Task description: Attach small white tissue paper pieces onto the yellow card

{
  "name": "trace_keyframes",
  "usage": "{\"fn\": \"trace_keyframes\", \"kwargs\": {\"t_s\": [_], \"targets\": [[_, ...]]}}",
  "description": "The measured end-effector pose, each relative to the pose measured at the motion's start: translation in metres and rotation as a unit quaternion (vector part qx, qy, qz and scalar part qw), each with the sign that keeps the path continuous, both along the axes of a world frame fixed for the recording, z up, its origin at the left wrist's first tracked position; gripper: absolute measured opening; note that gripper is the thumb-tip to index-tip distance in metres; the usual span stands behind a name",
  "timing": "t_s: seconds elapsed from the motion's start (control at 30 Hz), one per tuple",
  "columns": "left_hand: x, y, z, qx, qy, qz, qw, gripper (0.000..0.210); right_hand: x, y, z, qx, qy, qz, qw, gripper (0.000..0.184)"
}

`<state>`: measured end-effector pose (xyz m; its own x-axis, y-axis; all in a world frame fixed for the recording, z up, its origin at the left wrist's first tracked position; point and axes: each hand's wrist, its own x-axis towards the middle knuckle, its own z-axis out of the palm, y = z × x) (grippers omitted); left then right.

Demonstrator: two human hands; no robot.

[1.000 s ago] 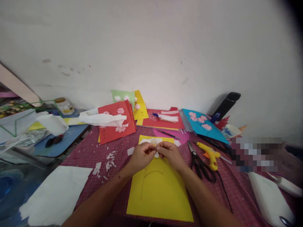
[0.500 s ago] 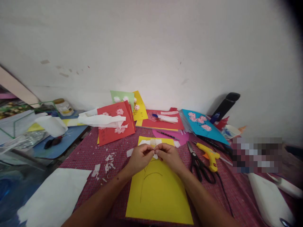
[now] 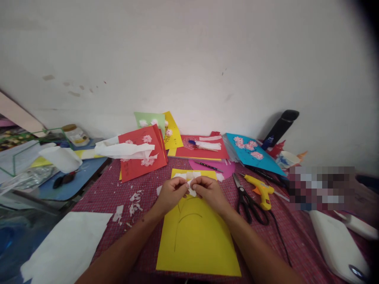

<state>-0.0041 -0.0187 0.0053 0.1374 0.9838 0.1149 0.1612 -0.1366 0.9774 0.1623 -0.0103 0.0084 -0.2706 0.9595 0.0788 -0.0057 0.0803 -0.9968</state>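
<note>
Over the upper part of a yellow sheet [image 3: 198, 240] with dark curved lines drawn on it, my two hands meet. My left hand [image 3: 172, 193] pinches one side of a small piece of white tissue paper [image 3: 192, 190]. The other side is pinched between thumb and fingers of my right hand [image 3: 211, 192]. More white paper pieces [image 3: 181, 175] lie at the sheet's top edge, just beyond my fingers. Black-handled scissors [image 3: 247, 201] and a yellow glue gun [image 3: 260, 189] rest to the right of the sheet.
Cards with pink paper flowers stand behind: a red card [image 3: 139, 165] left, a blue card [image 3: 254, 152] right. A pen [image 3: 209, 167] lies on a purple paper. Torn scraps [image 3: 135, 203] and a large white sheet [image 3: 65, 240] are at left. A white device [image 3: 337, 244] sits right.
The fingertips have parted slightly, and more of the white tissue paper shows between them. The whole view has shifted a little.
</note>
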Motion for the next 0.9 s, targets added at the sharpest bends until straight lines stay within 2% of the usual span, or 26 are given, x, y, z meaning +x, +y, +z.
{"fn": "trace_keyframes", "kwargs": {"t_s": [0.27, 0.5, 0.9], "targets": [[-0.0010, 0.0011, -0.0039, -0.024, -0.039, -0.017, 0.999, 0.019, -0.0012, 0.0009, -0.0072, 0.062, -0.014, -0.010, 0.998, 0.009], [-0.0012, 0.0003, 0.0014, -0.040, -0.054, -0.009, 0.998, 0.016, -0.0033, -0.0010, -0.0070, 0.086, -0.050, -0.019, 0.995, 0.009], [-0.0024, 0.0018, -0.0029, -0.035, -0.068, -0.043, 0.996, 0.019, -0.0022, 0.0014, -0.0090, 0.070, -0.045, -0.023, 0.996, 0.009]]}}
